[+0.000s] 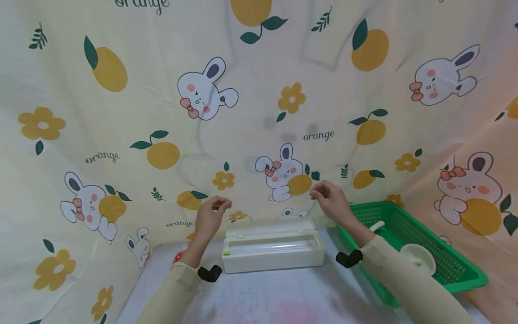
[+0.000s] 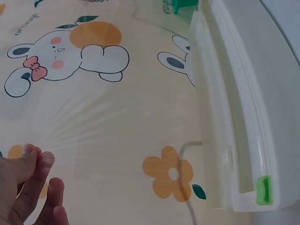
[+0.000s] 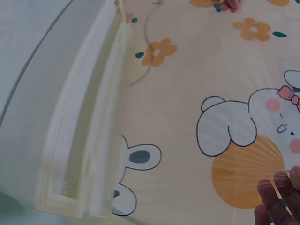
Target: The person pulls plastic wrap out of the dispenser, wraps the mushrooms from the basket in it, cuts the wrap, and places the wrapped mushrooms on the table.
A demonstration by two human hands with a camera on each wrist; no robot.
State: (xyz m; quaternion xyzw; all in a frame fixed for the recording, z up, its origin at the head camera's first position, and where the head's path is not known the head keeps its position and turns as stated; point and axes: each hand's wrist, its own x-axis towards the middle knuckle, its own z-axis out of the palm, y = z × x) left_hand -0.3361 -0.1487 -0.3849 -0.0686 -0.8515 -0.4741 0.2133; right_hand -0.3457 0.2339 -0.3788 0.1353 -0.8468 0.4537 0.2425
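Note:
Clear cling film (image 2: 77, 115) stretches between my two raised hands, its creases fanning out from the fingertips. My left hand (image 1: 208, 218) pinches one corner between thumb and fingers. At the opposite corner, my right hand (image 1: 332, 202) pinches the film in the same way. Below and between the hands, a long white cling film dispenser (image 1: 275, 262) sits on the table with its lid (image 1: 269, 228) raised at the back. A small green slider (image 2: 264, 190) is at the dispenser's left end. The film is nearly invisible in the head view.
A green plastic basket (image 1: 465, 284) stands on the right, beneath my right forearm. Inside it lie a white bowl-like piece (image 1: 421, 258) and a white handle (image 1: 377, 226). Something red (image 1: 178, 256) shows behind my left wrist. A printed cloth (image 1: 259, 121) hangs behind the white table (image 1: 251, 294).

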